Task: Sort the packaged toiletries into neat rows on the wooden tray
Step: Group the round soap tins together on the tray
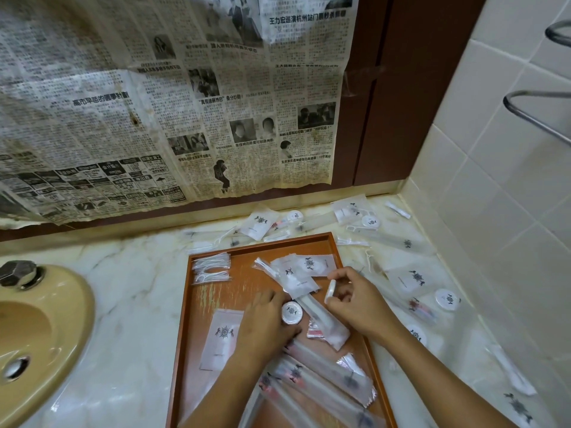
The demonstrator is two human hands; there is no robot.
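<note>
My left hand (265,319) grips a round soap (291,312) mid-tray (185,304); my right hand (355,299) pinches a disc (330,291) edge-on. Free board lies lower left, beside the pouch (221,338).

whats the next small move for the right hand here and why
Probably set the round white disc pinched on edge in the right hand flat on the wooden tray, beside the matching round disc at the left hand. Grouping the two would start a row.
</note>
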